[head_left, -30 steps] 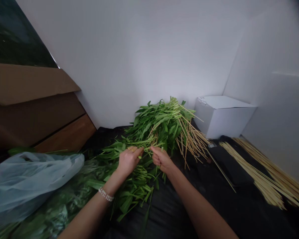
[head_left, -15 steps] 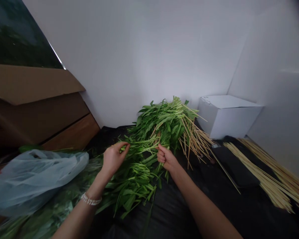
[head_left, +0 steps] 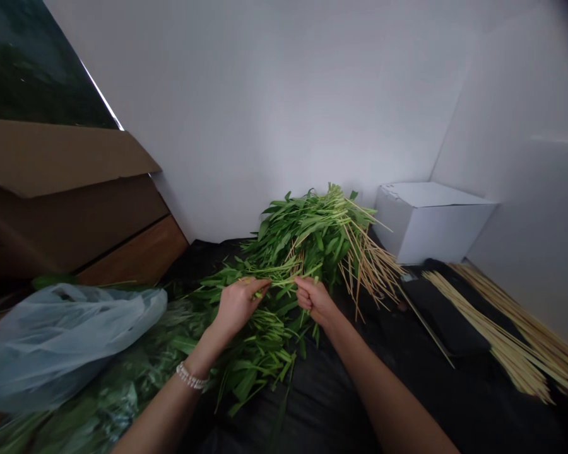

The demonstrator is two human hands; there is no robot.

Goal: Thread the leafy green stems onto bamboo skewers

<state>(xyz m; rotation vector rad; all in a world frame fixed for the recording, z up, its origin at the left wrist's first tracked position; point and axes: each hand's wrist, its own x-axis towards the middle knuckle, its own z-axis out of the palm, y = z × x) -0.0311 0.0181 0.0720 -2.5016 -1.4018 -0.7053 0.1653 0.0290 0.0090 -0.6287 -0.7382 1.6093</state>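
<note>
My right hand (head_left: 315, 299) is closed around the stem of a leafy green (head_left: 284, 282), which looks like water spinach. To its left, my left hand (head_left: 239, 304) pinches the green stems too, a short gap from the right. Below both hands lies a loose heap of cut greens (head_left: 265, 347) with pale stems. Behind them rises a pile of bundled greens (head_left: 312, 217), with thin bamboo sticks (head_left: 372, 265) poking out toward the right. The fingertips partly hide what they grip.
At left are a clear plastic bag (head_left: 76, 340) and a cardboard box (head_left: 66, 214). On the black sheet (head_left: 326, 403) at right lie a dark flat case (head_left: 445, 318) and loose bamboo sticks (head_left: 502, 334). A white box (head_left: 445, 230) stands against the wall.
My left hand has moved right, closer to my right hand, along the stems. My right hand has barely moved.
</note>
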